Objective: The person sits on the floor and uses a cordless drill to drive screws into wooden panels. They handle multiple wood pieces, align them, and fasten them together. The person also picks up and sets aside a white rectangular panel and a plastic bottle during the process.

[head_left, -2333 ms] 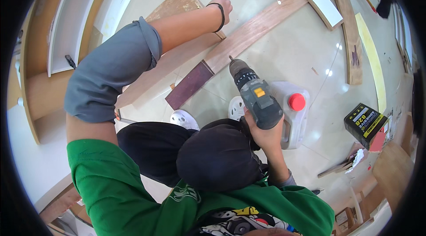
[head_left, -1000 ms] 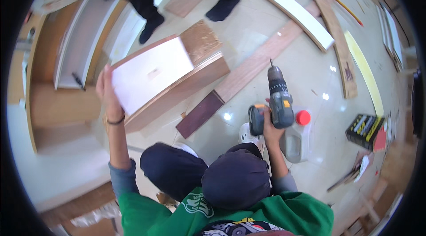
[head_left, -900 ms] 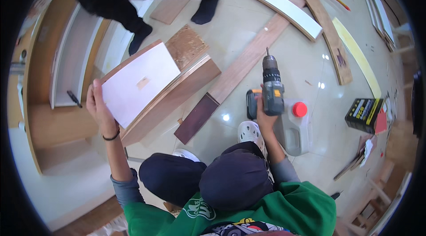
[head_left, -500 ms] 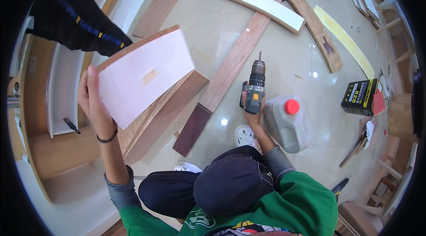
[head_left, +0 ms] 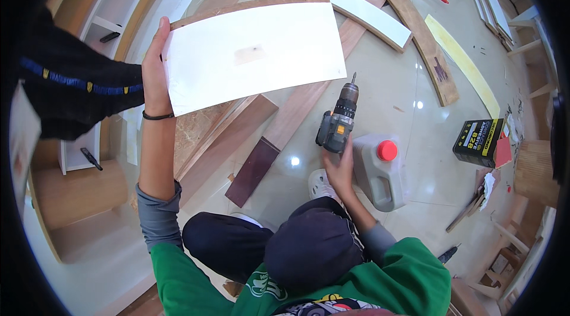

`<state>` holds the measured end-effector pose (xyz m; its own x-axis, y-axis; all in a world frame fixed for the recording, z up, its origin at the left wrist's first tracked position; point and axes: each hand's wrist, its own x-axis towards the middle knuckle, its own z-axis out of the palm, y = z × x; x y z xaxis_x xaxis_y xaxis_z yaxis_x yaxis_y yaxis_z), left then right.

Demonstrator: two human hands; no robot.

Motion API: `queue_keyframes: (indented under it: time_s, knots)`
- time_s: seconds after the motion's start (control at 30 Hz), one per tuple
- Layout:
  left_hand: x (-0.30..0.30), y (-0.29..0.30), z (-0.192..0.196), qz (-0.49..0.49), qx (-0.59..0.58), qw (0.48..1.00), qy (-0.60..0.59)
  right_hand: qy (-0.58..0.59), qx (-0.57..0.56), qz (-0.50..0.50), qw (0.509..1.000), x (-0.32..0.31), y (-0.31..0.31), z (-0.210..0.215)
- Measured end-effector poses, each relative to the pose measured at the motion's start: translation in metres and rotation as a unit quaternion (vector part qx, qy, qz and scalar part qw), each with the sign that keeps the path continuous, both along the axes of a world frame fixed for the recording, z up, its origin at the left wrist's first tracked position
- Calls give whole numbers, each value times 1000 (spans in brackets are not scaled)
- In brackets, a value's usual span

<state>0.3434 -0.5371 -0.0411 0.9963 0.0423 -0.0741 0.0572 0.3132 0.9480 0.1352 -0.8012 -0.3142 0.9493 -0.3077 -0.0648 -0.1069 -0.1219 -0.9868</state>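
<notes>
My left hand (head_left: pixel 157 69) grips the left end of a white-faced board (head_left: pixel 255 49) with a brown wood edge, holding it up over the floor. A small tan patch with a dark spot shows near the middle of its white face. My right hand (head_left: pixel 339 167) is closed round the grip of a cordless drill (head_left: pixel 338 120), its bit pointing away from me toward the board's lower right corner, apart from it. Below the board stands an open wooden box-like piece (head_left: pixel 228 138), partly covered by it. Beside my right forearm is a translucent jug (head_left: pixel 380 182) with a red cap.
Planks lie on the tiled floor: a white one (head_left: pixel 341 8), a brown one (head_left: pixel 415 40) and a yellowish strip (head_left: pixel 463 66). A dark adhesive can (head_left: pixel 475 141) stands at the right. White shelving (head_left: pixel 89 221) lines the left, where a person's dark-clothed leg (head_left: pixel 83 84) reaches in.
My left hand has raised the white-faced board and swung it to the right, turning its face more fully into view. The drill has shifted only slightly. The person's leg at the left has moved lower.
</notes>
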Motion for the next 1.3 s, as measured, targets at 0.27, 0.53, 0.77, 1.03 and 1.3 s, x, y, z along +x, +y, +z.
queue_keyframes:
  time_s: [0.27,0.53,0.77,1.03,1.3]
  knots:
    - [-7,-34,13,13,255,938,-234,121,180,158,963,-2,-110,189]
    - [5,-80,0,-117,101,974,-169,105,215,305,922,130,-133,207]
    - [9,-63,5,-46,356,854,-376,-156,64,257,952,140,-128,206]
    - [-60,-16,12,17,707,400,-584,-524,-409,221,714,134,-151,217]
    - [-52,-14,2,224,617,629,-418,-45,161,96,981,220,-141,62]
